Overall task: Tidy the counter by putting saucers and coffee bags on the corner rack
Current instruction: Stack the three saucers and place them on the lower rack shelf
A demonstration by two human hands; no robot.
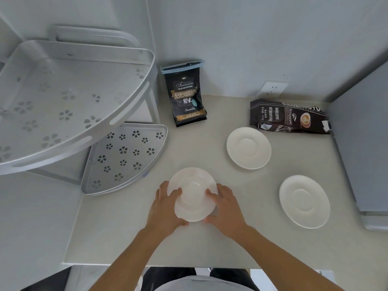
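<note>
Head view: left hand [165, 206] and right hand [224, 208] clasp opposite rims of a round white ceramic saucer [192, 194], apparently two stacked, just right of the grey perforated metal corner rack [126, 158], probably steadying for transfer.

A home kitchen corner: pale table [130, 232], corner rack [63, 106] at left, coffee bags [185, 95], saucers [248, 148], wall socket [273, 89].

"Treasure Blue Mountain" on upright bag [184, 95]
</note>
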